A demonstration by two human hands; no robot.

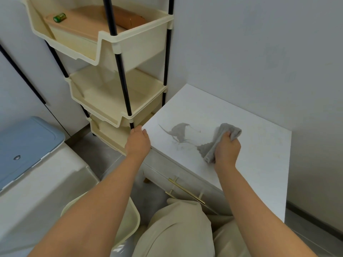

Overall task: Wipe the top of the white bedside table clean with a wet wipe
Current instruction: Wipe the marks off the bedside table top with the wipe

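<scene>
Head view, looking down. My right hand point(227, 151) has its grip closed on a grey wipe point(219, 140), fingers curled around the bunched middle of it. One end of the wipe sticks up past my knuckles; the other end fans out and lies flat on the white tabletop point(241, 117), just left of my wrist.

My left hand point(138, 142) sits on the near left corner of the tabletop, fingers folded over the edge, holding nothing loose (grip pressed onto the corner itself). It is just beside a black post of the cream storage rack point(118, 101), which stands against the left side of the bedside table.

A grey smear point(179, 133) marks the tabletop between my two hands, nearer the left edge, with thin streaks trailing off it. The wipe's spread end lies near the smear's right side but apart from it.

Below the tabletop edge a drawer front carries a brass bar handle point(185, 190). My knee in beige trousers point(178, 230) is in front of it.

The rack's top tier holds a tan lidded box point(78, 26), with a small green object point(59, 17) lying on the lid (label unreadable). At far left is a bin with a blue lid point(26, 147).
</scene>
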